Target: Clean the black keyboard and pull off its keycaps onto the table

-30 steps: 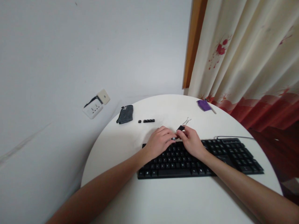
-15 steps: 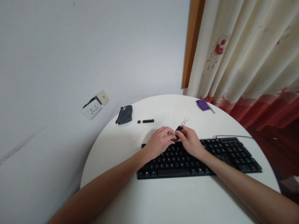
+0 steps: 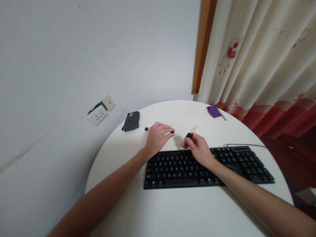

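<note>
A black keyboard (image 3: 207,168) lies across the round white table (image 3: 172,210). My left hand (image 3: 156,138) is raised over the table behind the keyboard, its fingers pinched on a small black keycap (image 3: 172,132). It covers most of a row of loose black keycaps; one keycap (image 3: 146,128) shows at its left. My right hand (image 3: 198,149) rests at the keyboard's top edge, closed on a black binder clip (image 3: 189,135) whose wire handles point up and away.
A dark grey folded cloth (image 3: 131,120) lies at the table's far left edge. A purple item with a white stick (image 3: 214,111) lies at the far right by the curtain. The keyboard's cable (image 3: 244,144) runs right. A wall socket (image 3: 98,115) sits left.
My left hand has left the keyboard's top row and moved back and left with a keycap, over the row of loose keycaps. My right hand has barely moved, still holding the clip.
</note>
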Motion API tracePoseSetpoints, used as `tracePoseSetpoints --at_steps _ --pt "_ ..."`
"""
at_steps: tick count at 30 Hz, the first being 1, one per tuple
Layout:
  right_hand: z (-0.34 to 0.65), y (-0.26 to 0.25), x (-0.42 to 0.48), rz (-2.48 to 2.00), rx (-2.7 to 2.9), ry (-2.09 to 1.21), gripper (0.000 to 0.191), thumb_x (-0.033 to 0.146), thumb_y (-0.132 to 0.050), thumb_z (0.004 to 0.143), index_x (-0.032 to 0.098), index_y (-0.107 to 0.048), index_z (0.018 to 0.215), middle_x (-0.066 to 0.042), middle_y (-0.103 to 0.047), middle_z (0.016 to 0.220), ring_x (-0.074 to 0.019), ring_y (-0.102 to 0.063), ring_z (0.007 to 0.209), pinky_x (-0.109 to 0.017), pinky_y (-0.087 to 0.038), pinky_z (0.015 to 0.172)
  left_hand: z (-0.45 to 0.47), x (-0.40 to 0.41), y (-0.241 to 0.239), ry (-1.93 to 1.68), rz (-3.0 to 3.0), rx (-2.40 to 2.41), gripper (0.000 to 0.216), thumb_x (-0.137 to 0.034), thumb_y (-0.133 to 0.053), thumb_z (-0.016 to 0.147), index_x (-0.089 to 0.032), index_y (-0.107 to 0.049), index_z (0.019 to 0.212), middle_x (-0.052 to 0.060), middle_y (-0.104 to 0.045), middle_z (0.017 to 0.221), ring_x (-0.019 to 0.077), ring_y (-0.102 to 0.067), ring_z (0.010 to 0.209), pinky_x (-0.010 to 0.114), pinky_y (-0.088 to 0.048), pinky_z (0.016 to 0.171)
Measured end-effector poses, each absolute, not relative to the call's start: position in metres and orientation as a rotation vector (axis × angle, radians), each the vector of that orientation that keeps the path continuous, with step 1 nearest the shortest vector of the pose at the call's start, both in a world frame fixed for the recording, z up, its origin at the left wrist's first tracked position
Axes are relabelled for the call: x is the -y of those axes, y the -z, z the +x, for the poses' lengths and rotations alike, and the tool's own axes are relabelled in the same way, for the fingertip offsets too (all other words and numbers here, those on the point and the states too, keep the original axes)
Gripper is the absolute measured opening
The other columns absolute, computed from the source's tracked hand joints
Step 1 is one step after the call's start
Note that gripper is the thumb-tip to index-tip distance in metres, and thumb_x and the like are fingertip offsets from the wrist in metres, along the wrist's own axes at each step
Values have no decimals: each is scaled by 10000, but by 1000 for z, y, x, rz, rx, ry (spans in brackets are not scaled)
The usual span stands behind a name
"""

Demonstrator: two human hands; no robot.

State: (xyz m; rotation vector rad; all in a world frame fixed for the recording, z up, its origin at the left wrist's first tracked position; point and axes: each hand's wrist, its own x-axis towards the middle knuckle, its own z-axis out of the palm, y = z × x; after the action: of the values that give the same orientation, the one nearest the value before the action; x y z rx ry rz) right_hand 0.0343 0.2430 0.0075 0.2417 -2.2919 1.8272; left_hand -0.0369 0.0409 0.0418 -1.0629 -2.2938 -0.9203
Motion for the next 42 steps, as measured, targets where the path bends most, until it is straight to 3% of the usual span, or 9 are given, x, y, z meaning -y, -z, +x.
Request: tracePoseSetpoints --at_steps 11,42 --pt "35 -9 -243 231 2317 -1814 247 357 -497 942 186 -593 792 -47 -706 760 -168 -643 687 -299 -498 693 -112 -31 -13 604 -873 2599 81 -335 -712 830 -295 -772 866 -11 -758 953 245 -542 937 429 -373 883" --pt "38 -11 -243 226 2376 -1754 247 339 -496 943 184 -607 786 -42 -701 750 -173 -640 699 -300 -485 696 -113 -24 1 534 -755 2701 299 -320 -686 838 -282 -689 1135 30 -715 1032 264 -552 1033 426 -350 924"
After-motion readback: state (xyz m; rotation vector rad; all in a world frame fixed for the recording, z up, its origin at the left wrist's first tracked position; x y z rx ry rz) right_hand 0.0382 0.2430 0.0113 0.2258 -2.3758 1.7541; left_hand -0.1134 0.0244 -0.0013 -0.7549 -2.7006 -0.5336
